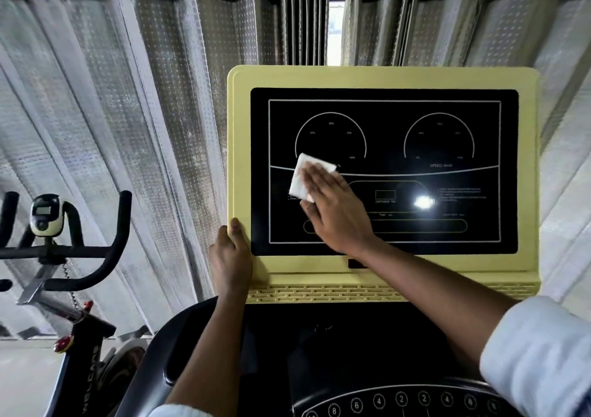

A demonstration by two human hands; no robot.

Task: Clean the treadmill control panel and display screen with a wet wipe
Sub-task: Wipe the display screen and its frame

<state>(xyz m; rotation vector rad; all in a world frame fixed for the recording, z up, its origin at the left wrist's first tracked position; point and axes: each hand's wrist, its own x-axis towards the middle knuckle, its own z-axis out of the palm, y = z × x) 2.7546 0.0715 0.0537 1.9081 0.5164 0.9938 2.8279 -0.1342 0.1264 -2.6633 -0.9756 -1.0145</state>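
Note:
The treadmill display screen [415, 135] is a black panel with white dial outlines, set in a pale yellow frame [383, 75]. A white wet wipe [302, 175] lies flat on the screen's left half, below the left dial. My right hand [335, 211] presses it against the glass with flat, spread fingers, covering its lower right part. My left hand [230, 256] grips the frame's lower left corner, thumb on the front. Below, the dark control panel [399, 399] shows a curved row of numbered buttons.
Silvery pleated curtains [153, 112] hang behind the treadmill, with a bright gap at the top centre. An exercise bike [64, 256] with black handlebars and a small monitor stands at the left. A light glare [423, 202] reflects on the screen's right half.

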